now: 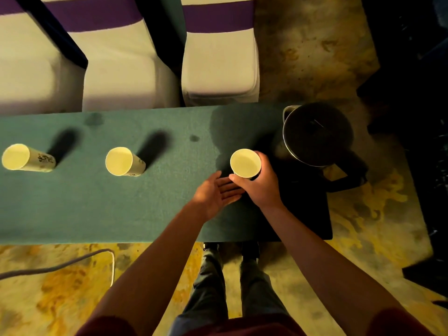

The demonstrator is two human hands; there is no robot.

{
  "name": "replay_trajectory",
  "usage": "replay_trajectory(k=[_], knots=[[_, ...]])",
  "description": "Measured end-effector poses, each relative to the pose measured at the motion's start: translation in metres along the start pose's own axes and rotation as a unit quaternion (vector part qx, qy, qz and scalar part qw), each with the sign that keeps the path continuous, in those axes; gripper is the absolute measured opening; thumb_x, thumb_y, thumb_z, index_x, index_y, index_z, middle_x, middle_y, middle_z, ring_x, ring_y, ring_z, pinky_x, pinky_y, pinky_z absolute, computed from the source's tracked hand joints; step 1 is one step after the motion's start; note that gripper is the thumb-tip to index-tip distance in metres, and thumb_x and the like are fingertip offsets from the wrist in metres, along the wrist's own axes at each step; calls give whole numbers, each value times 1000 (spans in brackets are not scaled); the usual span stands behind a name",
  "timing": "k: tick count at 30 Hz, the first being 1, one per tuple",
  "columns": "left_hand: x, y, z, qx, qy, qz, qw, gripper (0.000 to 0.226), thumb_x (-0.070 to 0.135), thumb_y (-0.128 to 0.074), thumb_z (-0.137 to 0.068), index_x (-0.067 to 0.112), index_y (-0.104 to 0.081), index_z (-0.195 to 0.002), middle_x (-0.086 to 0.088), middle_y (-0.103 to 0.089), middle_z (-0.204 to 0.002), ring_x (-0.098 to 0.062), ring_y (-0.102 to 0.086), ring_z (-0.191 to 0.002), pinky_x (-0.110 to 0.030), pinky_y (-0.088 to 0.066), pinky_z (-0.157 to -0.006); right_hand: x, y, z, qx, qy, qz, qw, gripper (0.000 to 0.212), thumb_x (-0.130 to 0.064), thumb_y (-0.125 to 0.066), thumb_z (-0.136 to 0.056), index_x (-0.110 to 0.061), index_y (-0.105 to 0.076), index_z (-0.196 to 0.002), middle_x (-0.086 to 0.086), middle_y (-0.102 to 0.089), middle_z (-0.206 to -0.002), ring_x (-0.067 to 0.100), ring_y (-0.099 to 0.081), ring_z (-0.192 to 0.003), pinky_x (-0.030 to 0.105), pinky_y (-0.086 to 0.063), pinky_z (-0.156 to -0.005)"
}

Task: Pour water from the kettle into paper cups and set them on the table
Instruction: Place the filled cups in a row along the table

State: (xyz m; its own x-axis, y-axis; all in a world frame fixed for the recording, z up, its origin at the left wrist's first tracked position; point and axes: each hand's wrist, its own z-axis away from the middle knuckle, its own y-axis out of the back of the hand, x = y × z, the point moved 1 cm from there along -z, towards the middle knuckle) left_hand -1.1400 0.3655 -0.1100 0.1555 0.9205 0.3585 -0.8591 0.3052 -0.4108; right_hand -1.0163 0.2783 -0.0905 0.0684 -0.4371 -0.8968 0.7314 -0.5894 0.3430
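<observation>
My right hand (pixel 260 185) grips a paper cup (pixel 244 162) from its near side, over the right part of the green table (pixel 97 204). My left hand (pixel 215 192) lies open and palm up beside it, fingers reaching under the right hand. Two more paper cups stand on the table, one at the far left (pixel 17 156) and one in the middle (pixel 119 161). A dark metal kettle (pixel 315 134) with a black handle sits at the table's right end, just beyond the held cup. I cannot tell how much water the cups hold.
Three white chairs with purple bands (pixel 218 57) line the table's far side. Damp spots (pixel 194 138) mark the cloth. A grey cable (pixel 72 260) runs on the patterned carpet at the near left. My legs and shoes (pixel 218 275) are below the table's near edge.
</observation>
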Motion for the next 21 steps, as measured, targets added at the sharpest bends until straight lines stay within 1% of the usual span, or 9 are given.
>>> replay_trajectory(k=[2,3,5,7,9,10,13,17,21], knots=[[2,-4,-2,4,-6,1,1000,48,38,-34,-103,1,-61,-117,-19,-74,-104,-32,-73,-94,-42,-56,-84,-6,2,-1,3,-3,-8,1000,73,-26,-97,-65,-23,-54,-124,-22,-60,-111,-8,-58,-101,7,-44,-83],[2,-6,-2,6,-11,3,1000,48,38,-34,-103,1,-62,-116,-19,-74,-104,-31,-73,-93,-41,-57,-82,-9,3,0,4,-1,-10,1000,74,-26,-98,-64,-22,-53,-123,-20,-60,-111,-8,-59,-100,6,-45,-82],[1,-15,-1,7,-28,16,999,46,39,-35,-103,4,-64,-112,-16,-74,-101,-28,-73,-90,-38,-58,-76,-15,5,2,-1,9,-10,1000,78,-25,-99,-63,-18,-53,-125,-12,-61,-113,0,-59,-102,9,-46,-84],[0,-23,1,-5,-45,44,998,44,40,-36,-103,9,-67,-111,-13,-75,-99,-25,-72,-92,-37,-57,-74,-22,6,5,-8,20,-10,1000,78,-25,-99,-62,-20,-52,-125,-11,-60,-115,2,-59,-104,13,-48,-87],[0,-33,5,-21,-57,93,994,45,41,-33,-104,11,-66,-113,-11,-74,-101,-24,-70,-94,-36,-57,-76,-29,8,9,-8,35,-10,999,79,-25,-100,-61,-21,-52,-124,-10,-61,-116,2,-60,-106,20,-50,-92],[1,-39,8,-31,-62,122,990,45,40,-33,-104,10,-65,-114,-11,-74,-101,-24,-70,-94,-36,-57,-78,-32,9,12,-9,41,-8,999,81,-25,-100,-60,-19,-53,-126,-7,-62,-118,6,-61,-109,26,-52,-95],[4,-54,18,-64,-85,174,979,38,29,-34,-105,7,-65,-110,-12,-73,-98,-25,-71,-90,-36,-57,-80,-43,11,19,-18,70,-3,997,86,-28,-99,-59,-16,-55,-131,-1,-64,-125,15,-61,-117,38,-53,-102],[14,-72,39,-100,-100,182,973,32,20,-32,-104,7,-60,-110,-11,-70,-92,-24,-70,-88,-33,-59,-78,-59,21,21,-31,110,-20,993,85,-31,-96,-62,-16,-57,-135,-3,-65,-131,11,-61,-122,41,-51,-105],[28,-85,64,-138,-135,179,965,30,19,-29,-104,10,-57,-113,-7,-71,-93,-21,-68,-93,-32,-58,-82,-76,36,18,-87,126,-52,987,88,-32,-96,-61,-20,-56,-138,-6,-65,-135,15,-61,-127,45,-52,-106]])
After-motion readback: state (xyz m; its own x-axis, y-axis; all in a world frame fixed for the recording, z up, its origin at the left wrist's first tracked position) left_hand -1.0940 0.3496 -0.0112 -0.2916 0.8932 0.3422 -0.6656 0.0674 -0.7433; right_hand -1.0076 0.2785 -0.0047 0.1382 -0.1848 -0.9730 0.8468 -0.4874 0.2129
